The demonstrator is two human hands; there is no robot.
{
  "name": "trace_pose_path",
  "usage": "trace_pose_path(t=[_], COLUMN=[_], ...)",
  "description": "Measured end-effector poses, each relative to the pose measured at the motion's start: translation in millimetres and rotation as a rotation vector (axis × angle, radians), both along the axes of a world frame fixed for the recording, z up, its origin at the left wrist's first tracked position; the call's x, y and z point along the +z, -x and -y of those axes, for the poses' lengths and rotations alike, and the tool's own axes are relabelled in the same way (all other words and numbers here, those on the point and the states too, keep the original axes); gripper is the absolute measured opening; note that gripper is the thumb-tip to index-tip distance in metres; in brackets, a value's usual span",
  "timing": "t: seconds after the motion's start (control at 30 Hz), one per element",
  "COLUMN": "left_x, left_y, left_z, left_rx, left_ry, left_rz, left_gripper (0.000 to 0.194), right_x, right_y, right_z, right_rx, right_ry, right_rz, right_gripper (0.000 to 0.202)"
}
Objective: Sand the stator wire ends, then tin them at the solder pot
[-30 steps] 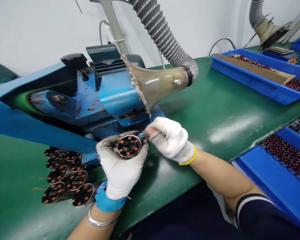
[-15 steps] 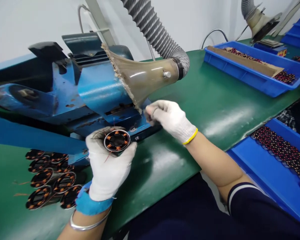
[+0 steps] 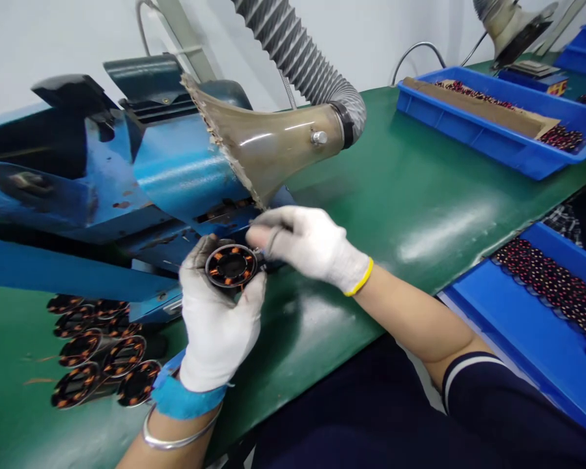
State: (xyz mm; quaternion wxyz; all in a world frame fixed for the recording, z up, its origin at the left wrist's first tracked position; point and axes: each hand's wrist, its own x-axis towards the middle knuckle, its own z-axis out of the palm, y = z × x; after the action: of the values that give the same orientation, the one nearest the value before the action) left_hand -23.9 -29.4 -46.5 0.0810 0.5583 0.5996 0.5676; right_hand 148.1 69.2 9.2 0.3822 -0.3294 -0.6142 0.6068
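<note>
My left hand (image 3: 219, 329), in a white glove, is closed around a motor stator (image 3: 221, 276), a metal cylinder with copper windings. Its open end faces me. Just right of the stator's rim is my right hand (image 3: 306, 246), also gloved, with bare fingertips showing. Its thumb and fingers are pinched together; whatever is between them, if anything, is blurred and hidden. Both hands are in front of the blue machine (image 3: 176, 170), below its clear funnel-shaped hood (image 3: 278, 140).
Several similar stators (image 3: 81, 348) stand at the left on the green table (image 3: 361, 189). A grey ribbed hose (image 3: 297, 52) runs up from the hood. Blue trays holding small dark parts are at the back right (image 3: 473, 137) and lower right (image 3: 512, 339).
My right hand has moved left and slightly down, up to the stator's rim. The stator has turned in my left hand, so its loose wires lie differently. The view has shifted a little.
</note>
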Motion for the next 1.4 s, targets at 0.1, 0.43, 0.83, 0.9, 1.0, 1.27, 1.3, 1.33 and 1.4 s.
trace_pose_path(t=[0.1, 0.43, 0.83, 0.9, 1.0, 1.27, 1.3, 1.33, 1.4], left_x=[6.0, 35.4, 37.1, 37.2, 38.4, 47.0, 47.1, 46.7, 43.9], left_y=[-1.0, -4.4, -4.9, -4.8, -4.9, -11.7, -12.0, -12.2, -11.7], left_z=[-6.5, -17.4, -24.6, -25.5, -25.4, -29.8, -30.1, -30.1, -28.6], left_rx=[0.08, 0.258, 0.229, 0.198, 0.21, 0.21, 0.212, 0.211, 0.191], left_ry=[0.05, 0.137, 0.036, 0.016, 0.034, 0.091, 0.089, 0.091, 0.088], left_rz=[-0.005, -0.031, -0.042, -0.041, -0.13, -0.126, -0.13, -0.142, -0.162], left_gripper=[0.079, 0.061, 0.058, 0.056, 0.054, 0.053, 0.052, 0.051, 0.051], right_x=[-0.3, -19.9, -7.2, -7.1, -8.3, -9.4, -10.8, -12.6, -16.5], right_y=[12.8, 45.7, 43.4, 43.0, 42.9, 45.3, 44.4, 42.7, 37.0], right_z=[9.0, 7.7, 15.5, 16.3, 18.3, 20.6, 19.7, 19.1, 19.5], right_rx=[0.124, -0.058, -0.049, -0.046, -0.08, -0.128, -0.115, -0.108, -0.122], right_ry=[-0.222, -0.283, -0.301, -0.302, -0.291, -0.185, -0.181, -0.182, -0.213], right_rz=[0.149, 0.225, 0.121, 0.107, 0.096, -0.011, -0.013, -0.011, 0.002], right_gripper=[0.058, 0.058, 0.025, 0.025, 0.027, 0.02, 0.022, 0.026, 0.039])
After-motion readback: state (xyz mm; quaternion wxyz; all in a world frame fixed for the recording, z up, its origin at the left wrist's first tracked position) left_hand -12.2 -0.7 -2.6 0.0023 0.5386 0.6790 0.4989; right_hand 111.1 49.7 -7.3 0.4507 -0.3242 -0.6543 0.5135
